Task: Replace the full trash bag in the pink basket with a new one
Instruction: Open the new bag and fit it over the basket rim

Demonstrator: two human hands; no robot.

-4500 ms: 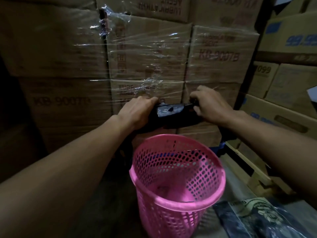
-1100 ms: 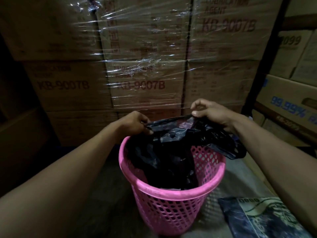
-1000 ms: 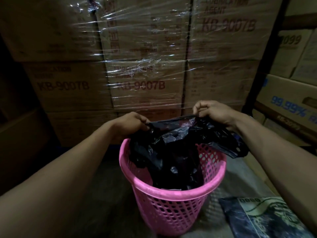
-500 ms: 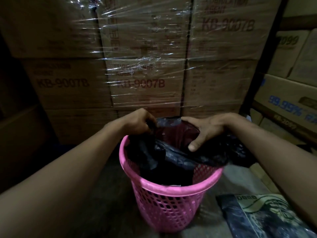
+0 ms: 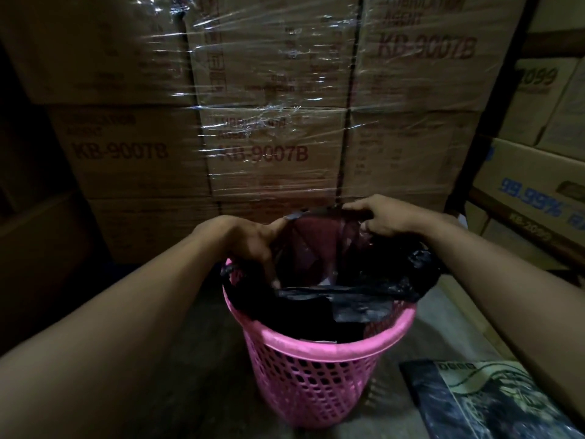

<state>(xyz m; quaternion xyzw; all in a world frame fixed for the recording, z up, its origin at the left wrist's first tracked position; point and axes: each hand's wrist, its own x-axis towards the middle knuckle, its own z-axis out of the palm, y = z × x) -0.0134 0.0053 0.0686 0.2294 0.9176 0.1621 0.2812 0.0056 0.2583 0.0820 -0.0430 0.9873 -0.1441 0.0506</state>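
The pink perforated basket [image 5: 316,372] stands on the floor in front of me. A black trash bag [image 5: 357,299] hangs into it, its mouth held open above the far rim. My left hand [image 5: 253,242] grips the bag's left edge, fingers reaching down inside the opening. My right hand [image 5: 376,217] pinches the bag's far right edge, lifted a little above the rim. Loose bag plastic spills over the basket's right side. The bag's bottom is hidden in the dark.
Shrink-wrapped cardboard boxes [image 5: 262,147] form a wall right behind the basket. More boxes on a rack [image 5: 535,191] stand at the right. A dark printed sack [image 5: 481,403] lies on the floor at the lower right of the basket.
My right hand has left the bag's inside and moved back and up to its far right edge. The bag's mouth is wider. My left fingers have slid deeper inside.
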